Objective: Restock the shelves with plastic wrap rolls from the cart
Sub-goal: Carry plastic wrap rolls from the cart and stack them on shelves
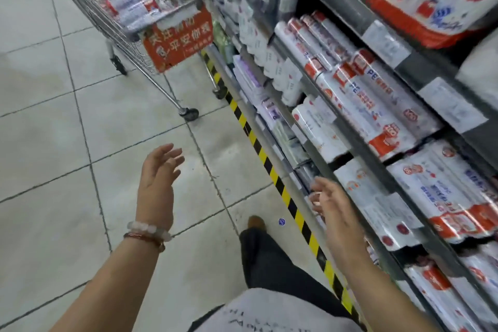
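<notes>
Both hands hang empty, which suggests a walk back for more stock: the left hand (157,183) at seven o'clock has its fingers spread and relaxed, and the right hand (330,205) at five o'clock is loosely open beside the shelf edge. Glossy cylindrical plastic wrap rolls (369,105) lie packed lengthwise on the metal shelves (347,0) at three o'clock. More packs sit blurred in the wire cart (140,24) at eleven o'clock.
</notes>
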